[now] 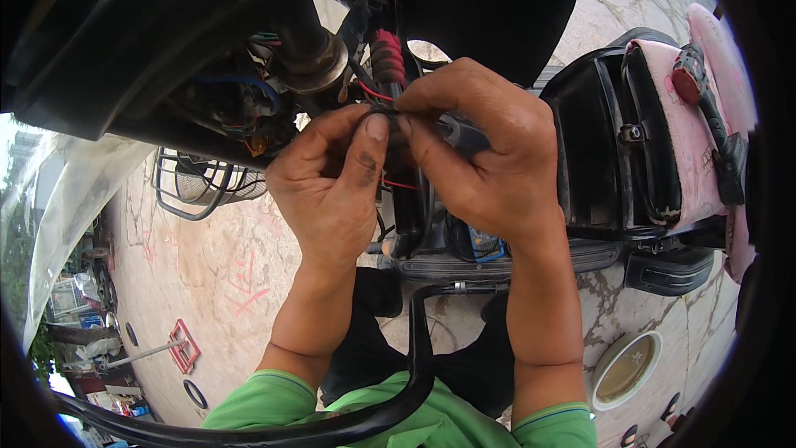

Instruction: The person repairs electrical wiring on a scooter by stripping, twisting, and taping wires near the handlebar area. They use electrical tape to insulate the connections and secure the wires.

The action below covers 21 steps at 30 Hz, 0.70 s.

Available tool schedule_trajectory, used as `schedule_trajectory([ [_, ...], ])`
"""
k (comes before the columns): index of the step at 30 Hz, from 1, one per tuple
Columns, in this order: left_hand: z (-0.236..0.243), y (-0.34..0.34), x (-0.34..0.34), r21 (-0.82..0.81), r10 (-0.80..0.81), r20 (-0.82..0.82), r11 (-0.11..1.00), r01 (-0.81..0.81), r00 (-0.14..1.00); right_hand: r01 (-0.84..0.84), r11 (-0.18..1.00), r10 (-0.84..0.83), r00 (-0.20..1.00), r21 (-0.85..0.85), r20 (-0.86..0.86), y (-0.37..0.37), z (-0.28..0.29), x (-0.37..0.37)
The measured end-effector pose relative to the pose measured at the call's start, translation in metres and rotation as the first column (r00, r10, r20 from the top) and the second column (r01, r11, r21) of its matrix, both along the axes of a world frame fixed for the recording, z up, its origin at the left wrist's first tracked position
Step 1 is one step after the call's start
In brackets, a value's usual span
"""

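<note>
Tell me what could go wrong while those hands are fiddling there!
The small dark piece pinched by the left hand and right hand might slip and drop. The red wire close by could get tugged. The power tool lying on the pink seat cover might slide off if bumped.

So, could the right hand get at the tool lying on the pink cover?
Probably, with a reach rightward: nothing seems to cover the tool, but the right hand is busy at the small dark piece.
</note>
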<state>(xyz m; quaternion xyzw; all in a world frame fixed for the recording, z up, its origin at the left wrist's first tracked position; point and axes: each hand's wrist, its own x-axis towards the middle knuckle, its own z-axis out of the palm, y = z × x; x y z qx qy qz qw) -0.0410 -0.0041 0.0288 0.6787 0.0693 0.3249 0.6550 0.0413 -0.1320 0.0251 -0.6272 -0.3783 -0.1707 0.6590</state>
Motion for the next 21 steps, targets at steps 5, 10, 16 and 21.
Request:
schedule_trajectory([
  [5,-0.001,0.002,-0.003,0.101,0.012,-0.011,0.995,-0.011,1.000,0.081,0.994,-0.073,0.992,-0.071,0.107,0.003,-0.002,-0.001],
  [10,-0.005,0.008,-0.003,0.331,0.058,0.056,0.941,-0.073,0.997,0.096,0.991,-0.083,0.988,-0.095,0.128,0.005,-0.002,-0.003],
  [16,0.002,0.018,-0.003,0.701,0.111,0.158,0.687,-0.191,0.981,0.056,0.990,-0.046,0.996,-0.131,0.079,0.005,0.001,-0.003],
  [21,0.007,0.020,-0.004,0.752,0.086,0.174,0.631,-0.189,0.981,0.058,0.990,-0.052,0.997,-0.128,0.052,0.010,0.004,-0.006],
])
